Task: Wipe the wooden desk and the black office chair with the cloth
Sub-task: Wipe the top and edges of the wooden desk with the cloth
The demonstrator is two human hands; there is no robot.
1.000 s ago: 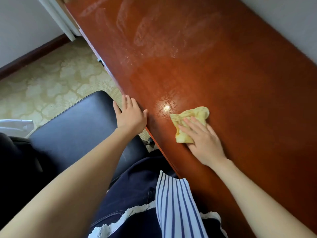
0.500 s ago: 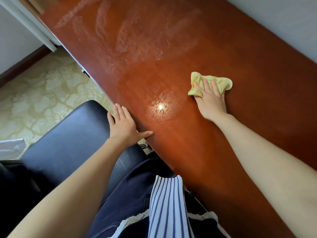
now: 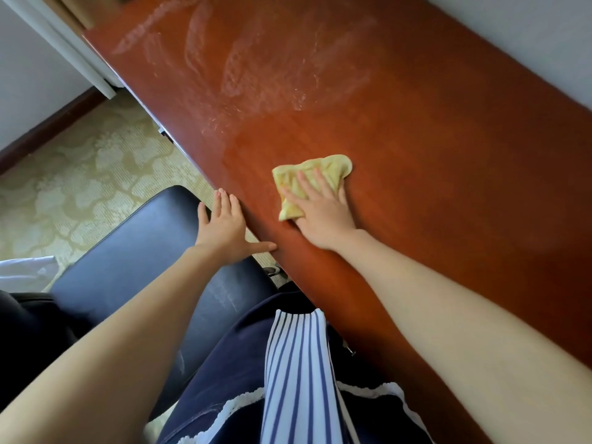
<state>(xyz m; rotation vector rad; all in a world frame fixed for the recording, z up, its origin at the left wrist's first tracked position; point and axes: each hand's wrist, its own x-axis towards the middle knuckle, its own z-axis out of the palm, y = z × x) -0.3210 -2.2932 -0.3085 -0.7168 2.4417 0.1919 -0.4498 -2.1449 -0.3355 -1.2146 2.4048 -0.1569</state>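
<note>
Pressing down on the yellow cloth [image 3: 323, 169], the right hand [image 3: 323, 216] lies flat on the reddish wooden tabletop [image 3: 432, 161], near its front edge. We see its fingers [image 3: 306, 182] straight and slightly spread over the crumpled fabric, so the grip is released: nothing curls round the cloth, and only palm and fingers weigh on it. The cloth's far end bunches out beyond the fingertips, and one corner sticks out on the thumb side. The right forearm comes in from the lower right, low over the wood.

We find the left hand [image 3: 224, 229] just beside the tabletop's front edge, palm down, fingers straight and close together, pointing away from the person. Its thumb [image 3: 262, 247] stretches sideways until the tip touches the edge of the wood. This grip is released too and holds nothing. Beneath it is the black office chair [image 3: 134, 251], its glossy padding close against the tabletop. We cannot tell whether the palm bears on the padding or hangs just above it.

Well beyond the cloth, pale streaky smears [image 3: 256, 65] cross the wood. A light wall [image 3: 528, 33] runs along the tabletop's far side. Patterned cream carpet [image 3: 80, 174] shows past the chair, and a blue-and-white striped garment [image 3: 298, 379] over dark blue clothing [image 3: 230, 363] fills the bottom of the view.
</note>
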